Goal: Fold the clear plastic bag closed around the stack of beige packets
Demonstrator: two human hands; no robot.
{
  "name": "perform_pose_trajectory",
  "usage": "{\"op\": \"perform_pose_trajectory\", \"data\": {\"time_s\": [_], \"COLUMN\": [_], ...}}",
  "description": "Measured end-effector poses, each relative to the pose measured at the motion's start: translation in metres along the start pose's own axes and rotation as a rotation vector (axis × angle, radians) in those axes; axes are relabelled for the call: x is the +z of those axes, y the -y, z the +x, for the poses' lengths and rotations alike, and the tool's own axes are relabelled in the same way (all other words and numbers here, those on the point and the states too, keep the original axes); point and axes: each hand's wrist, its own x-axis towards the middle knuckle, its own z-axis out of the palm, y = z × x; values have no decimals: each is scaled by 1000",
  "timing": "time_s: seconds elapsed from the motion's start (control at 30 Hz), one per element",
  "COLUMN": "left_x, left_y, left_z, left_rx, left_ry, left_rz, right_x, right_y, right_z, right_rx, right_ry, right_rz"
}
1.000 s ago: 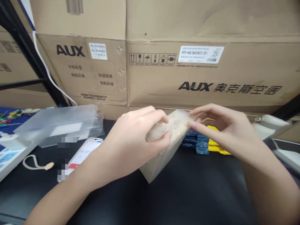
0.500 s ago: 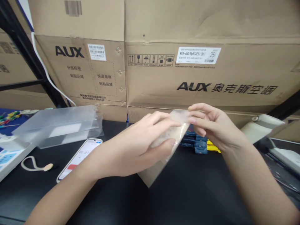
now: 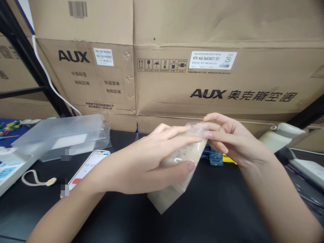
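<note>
Far left of hands: frosted plastic box (image 3: 60,136) on worktop (image 3: 222,209); phone (image 3: 84,168) with timer screen, just left of left forearm. Left hand (image 3: 141,162): wrapped around middle of clear pouch (image 3: 177,168), thumb under, fingers over. Pouch: held tilted above worktop between 2 hands, pale grainy fill inside, lower corner close to worktop. Right hand (image 3: 227,140): fingertips pinching pouch's top edge. Behind right hand: blue and yellow packets (image 3: 217,157). Progress, judged: pouch filled, in hand; top edge being worked, seal state unclear; pouch not yet set down.
</note>
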Motion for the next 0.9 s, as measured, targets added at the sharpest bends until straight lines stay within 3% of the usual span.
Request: {"op": "perform_pose_trajectory", "data": {"time_s": [0.17,0.27,0.43,0.5,0.67,0.9], "left_x": [1,0,-4,-6,-10,-9], "left_y": [2,3,6,7,5,9], "left_z": [0,0,1,2,3,3], "left_rx": [-11,-7,0,19,71,108], "left_ry": [-4,31,100,136,145,171], "left_rz": [-19,-17,-33,-65,-158,-221], "right_x": [-6,-11,-16,-17,-15,-12], "right_y": [0,-1,5,9,15,16], "right_z": [-1,-2,-8,-11,-14,-15], "right_rx": [-53,-103,-307,-381,-457,-430], "right_ry": [36,-25,-108,-71,186,188], "right_rz": [-107,-227,-532,-607,-550,-483]}}
